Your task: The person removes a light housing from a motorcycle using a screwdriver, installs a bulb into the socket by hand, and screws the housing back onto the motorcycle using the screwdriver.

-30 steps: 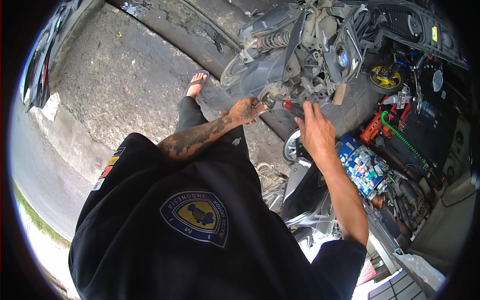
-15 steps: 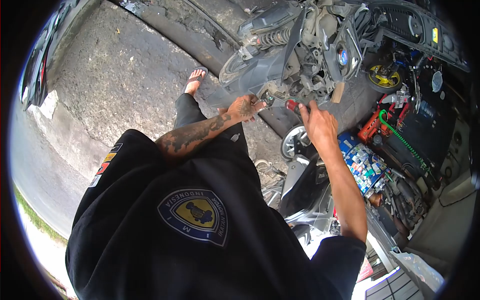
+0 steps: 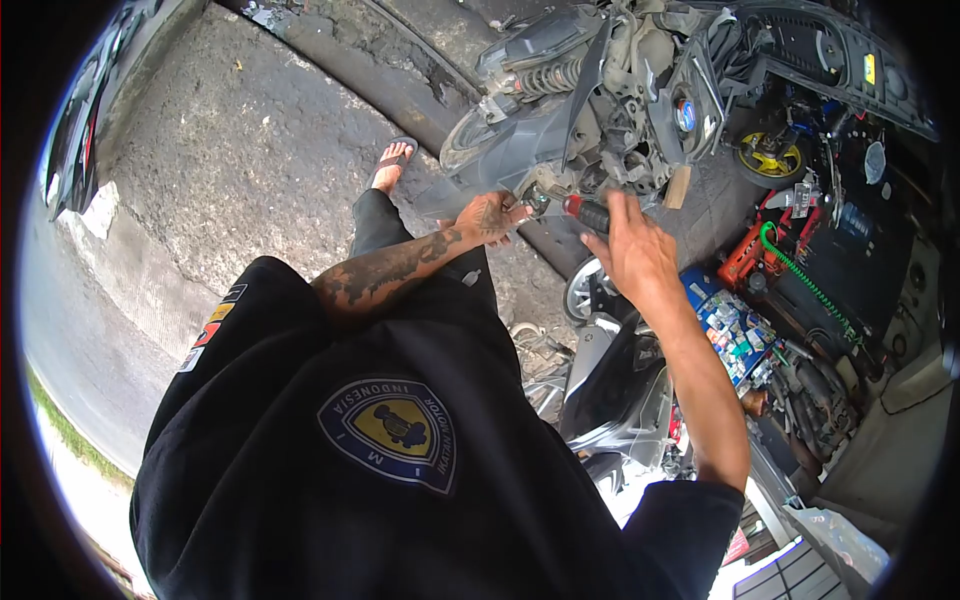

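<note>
My left hand (image 3: 487, 217), on the tattooed arm, is closed around a small dark metal part (image 3: 537, 204), whose kind I cannot make out. A screwdriver (image 3: 590, 213) with a red and black handle points its tip toward that part. My right hand (image 3: 638, 245) is at the handle's end, the handle lying between the thumb and the fingers. The thumb stands somewhat apart below it. Just beyond both hands lies the partly stripped rear of a motorcycle (image 3: 620, 120), its grey side panel (image 3: 500, 165) close to my left hand.
A wooden block (image 3: 677, 187) lies beside the motorcycle. To the right are a blue sticker-covered drum (image 3: 735, 335), a red jack-like tool (image 3: 745, 250), a green coiled hose (image 3: 805, 280) and a yellow wheel (image 3: 770, 155). Another motorcycle (image 3: 610, 390) stands near my right arm.
My right hand has shifted and turned at the screwdriver; more of the handle shows and the thumb is now below it. My left hand stays almost still with the metal part.
</note>
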Motion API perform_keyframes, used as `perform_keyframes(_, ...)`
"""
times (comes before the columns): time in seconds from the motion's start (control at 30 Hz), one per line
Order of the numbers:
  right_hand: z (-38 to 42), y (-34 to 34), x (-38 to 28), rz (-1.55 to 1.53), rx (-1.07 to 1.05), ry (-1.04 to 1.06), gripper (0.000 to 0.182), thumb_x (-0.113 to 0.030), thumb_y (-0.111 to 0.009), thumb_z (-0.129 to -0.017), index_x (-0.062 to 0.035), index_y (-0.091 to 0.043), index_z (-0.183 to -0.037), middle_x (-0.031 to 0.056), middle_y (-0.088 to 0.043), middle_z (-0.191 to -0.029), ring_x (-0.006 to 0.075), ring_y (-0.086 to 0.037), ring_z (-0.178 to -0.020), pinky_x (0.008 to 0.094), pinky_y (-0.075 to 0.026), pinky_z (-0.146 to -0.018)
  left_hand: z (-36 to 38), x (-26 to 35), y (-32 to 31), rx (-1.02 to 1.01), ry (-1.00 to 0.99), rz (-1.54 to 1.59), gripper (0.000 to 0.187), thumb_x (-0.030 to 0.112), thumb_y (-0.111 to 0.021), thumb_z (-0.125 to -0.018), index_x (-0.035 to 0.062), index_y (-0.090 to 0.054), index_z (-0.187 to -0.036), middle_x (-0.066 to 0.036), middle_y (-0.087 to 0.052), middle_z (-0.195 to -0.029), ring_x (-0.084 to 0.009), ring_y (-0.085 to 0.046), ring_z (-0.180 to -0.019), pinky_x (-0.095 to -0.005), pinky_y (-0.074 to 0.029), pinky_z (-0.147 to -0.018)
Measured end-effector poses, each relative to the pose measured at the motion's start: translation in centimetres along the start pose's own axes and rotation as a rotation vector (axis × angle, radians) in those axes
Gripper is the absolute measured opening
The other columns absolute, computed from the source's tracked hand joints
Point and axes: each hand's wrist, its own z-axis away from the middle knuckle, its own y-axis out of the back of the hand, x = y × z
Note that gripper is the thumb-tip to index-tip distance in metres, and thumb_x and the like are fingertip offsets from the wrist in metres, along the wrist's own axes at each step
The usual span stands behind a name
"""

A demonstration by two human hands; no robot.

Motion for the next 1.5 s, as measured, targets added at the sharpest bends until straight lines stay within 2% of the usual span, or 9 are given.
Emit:
perform_keyframes(0.27,-2.2,0.7,-0.6,0.021,-0.419,-0.520,0.045,-0.038,-0.058,-0.090,-0.0013,-0.042,-0.110,0.0265,-0.064,-0.094,0.0407,-0.065,-0.082,0.0491,-0.051,-0.063,0.0,0.3,0.3,-0.016,0.033,0.001,0.058,0.049,-0.061,-0.087,-0.0038,-0.055,-0.110,-0.013,-0.064,-0.095,-0.0189,-0.070,-0.066,-0.0266,-0.054,-0.045)
perform_keyframes(0.47,-0.6,-0.1,-1.0,0.020,-0.187,-0.068,0.034,-0.028,-0.061,-0.089,-0.0052,-0.043,-0.107,0.0210,-0.061,-0.080,0.0441,-0.064,-0.074,0.0511,-0.050,-0.062,0.0,-0.1,0.0,-0.015,0.057,-0.005,0.058,0.050,-0.061,-0.087,-0.0027,-0.056,-0.109,-0.012,-0.065,-0.093,-0.0184,-0.070,-0.067,-0.0266,-0.054,-0.046)
perform_keyframes(0.67,-0.9,-0.1,-0.1,0.068,-0.357,-0.460,0.037,-0.030,-0.061,-0.089,-0.0049,-0.045,-0.110,0.0218,-0.063,-0.078,0.0437,-0.064,-0.069,0.0512,-0.051,-0.064,-0.3,-0.2,0.2,-0.024,0.044,-0.020,0.059,0.051,-0.061,-0.086,-0.0023,-0.056,-0.110,-0.012,-0.065,-0.093,-0.0183,-0.070,-0.066,-0.0266,-0.055,-0.047)
perform_keyframes(0.73,-0.2,-0.3,0.3,0.095,-0.069,0.037,0.036,-0.032,-0.058,-0.091,-0.0048,-0.046,-0.110,0.0208,-0.066,-0.073,0.0435,-0.065,-0.071,0.0520,-0.050,-0.065,-0.5,0.3,0.5,-0.025,0.037,-0.033,0.059,0.052,-0.061,-0.086,-0.0021,-0.057,-0.110,-0.012,-0.065,-0.093,-0.0183,-0.070,-0.067,-0.0266,-0.055,-0.047)
perform_keyframes(1.0,-2.2,-0.5,0.8,-0.126,-0.357,-0.560,0.044,-0.044,-0.045,-0.095,-0.0032,-0.051,-0.108,0.0286,-0.064,-0.085,0.0439,-0.062,-0.086,0.0526,-0.047,-0.075,-0.7,-0.1,0.8,-0.032,0.029,-0.034,0.058,0.049,-0.061,-0.087,-0.0035,-0.056,-0.111,-0.013,-0.066,-0.095,-0.0183,-0.070,-0.065,-0.0270,-0.054,-0.046)
perform_keyframes(1.07,-1.6,0.6,0.3,-0.002,-0.388,-0.527,0.038,-0.040,-0.050,-0.094,-0.0056,-0.050,-0.109,0.0267,-0.065,-0.086,0.0423,-0.063,-0.086,0.0510,-0.048,-0.075,-0.4,0.2,0.3,-0.055,0.043,-0.036,0.058,0.049,-0.061,-0.087,-0.0040,-0.056,-0.112,-0.014,-0.066,-0.096,-0.0186,-0.070,-0.065,-0.0271,-0.054,-0.046)
perform_keyframes(1.13,-0.6,0.8,0.0,0.067,-0.211,-0.039,0.034,-0.035,-0.054,-0.093,-0.0057,-0.050,-0.109,0.0256,-0.065,-0.086,0.0403,-0.064,-0.086,0.0502,-0.049,-0.072,-0.3,0.0,0.3,-0.026,0.024,-0.035,0.058,0.048,-0.061,-0.087,-0.0043,-0.056,-0.112,-0.014,-0.066,-0.096,-0.0185,-0.070,-0.065,-0.0271,-0.054,-0.046)
perform_keyframes(1.4,-1.4,-0.6,-0.5,-0.020,-0.316,-0.450,0.038,-0.039,-0.048,-0.095,-0.0022,-0.047,-0.102,0.0252,-0.065,-0.072,0.0422,-0.065,-0.075,0.0495,-0.051,-0.067,-0.7,0.2,0.5,-0.032,0.044,-0.021,0.057,0.048,-0.062,-0.087,-0.0046,-0.057,-0.110,-0.013,-0.066,-0.094,-0.0189,-0.070,-0.065,-0.0275,-0.054,-0.047)
perform_keyframes(1.5,-0.6,0.3,-0.3,0.078,-0.296,-0.186,0.039,-0.039,-0.051,-0.094,-0.0038,-0.044,-0.111,0.0266,-0.064,-0.075,0.0427,-0.065,-0.077,0.0508,-0.050,-0.069,-0.7,-0.1,0.3,-0.005,0.026,-0.028,0.057,0.050,-0.062,-0.086,-0.0031,-0.059,-0.107,-0.012,-0.066,-0.087,-0.0170,-0.069,-0.064,-0.0272,-0.055,-0.048)
